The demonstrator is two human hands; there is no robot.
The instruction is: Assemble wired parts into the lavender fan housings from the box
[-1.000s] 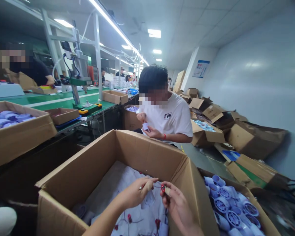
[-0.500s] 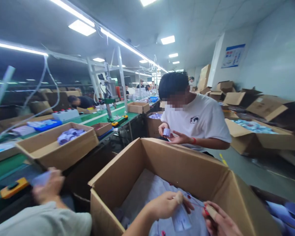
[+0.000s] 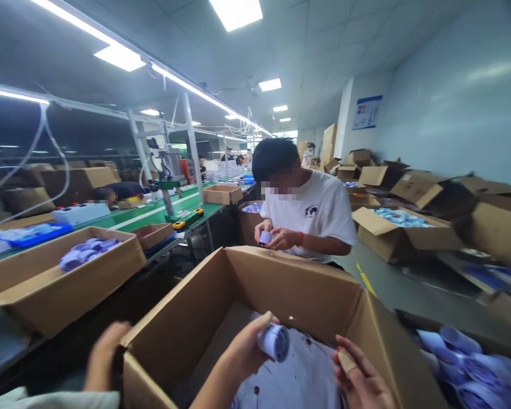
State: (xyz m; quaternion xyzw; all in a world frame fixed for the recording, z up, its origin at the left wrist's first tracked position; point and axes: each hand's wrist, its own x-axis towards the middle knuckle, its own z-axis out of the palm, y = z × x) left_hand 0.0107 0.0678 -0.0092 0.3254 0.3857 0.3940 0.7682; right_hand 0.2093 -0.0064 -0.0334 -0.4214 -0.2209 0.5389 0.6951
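My left hand [image 3: 252, 342] grips a pale lavender-white cylindrical roll [image 3: 276, 342], its round end facing me, above a large cardboard box [image 3: 289, 272]. My right hand [image 3: 361, 375] is over the box's right side, fingers drawn together. A tan covering wraps one finger, and a small red spot shows by the fingertips; what they pinch is too small to name. Inside the box lies a whitish sheet [image 3: 292, 378] with a few dark red round spots.
Across the box a person in a white shirt [image 3: 315, 207] handles a small roll. Another person's blurred hand [image 3: 106, 352] is at the left. Lavender rolls fill a carton [image 3: 106, 289] on the green bench and a container at lower right. Open cartons [image 3: 404, 238] stand along the right.
My left hand has come up from the sheet and now holds the roll upward. My right hand moved slightly left. The neighbouring hand at left no longer shows its pale item. The view turned right.
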